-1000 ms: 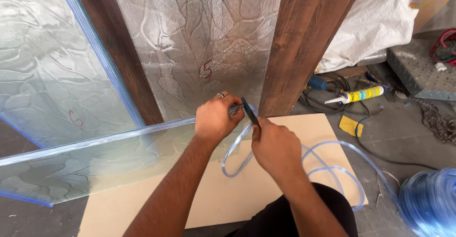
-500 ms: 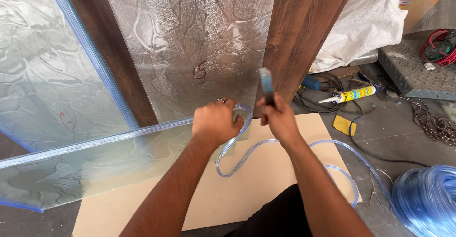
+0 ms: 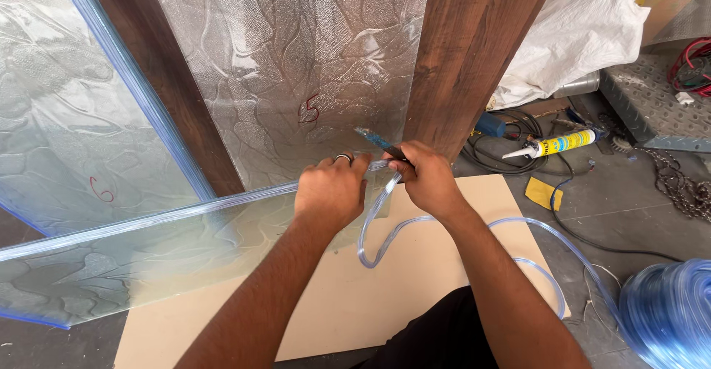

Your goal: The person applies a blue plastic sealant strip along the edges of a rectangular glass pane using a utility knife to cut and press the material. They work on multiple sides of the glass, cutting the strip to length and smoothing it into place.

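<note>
A textured glass pane (image 3: pixel 148 258) is gripped at its top edge by the left hand (image 3: pixel 329 191), fingers curled over it and forearm stretched forward. Just right of that hand, a dark-handled tool (image 3: pixel 381 145) is clenched in the right hand (image 3: pixel 426 180), beside the clear tubing (image 3: pixel 385 228) looping below the pane's corner.

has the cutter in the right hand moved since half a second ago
Yes. The cutter stood upright against the brown wooden post; it now lies tilted left across the patterned glass, lower, in the right hand.
</note>
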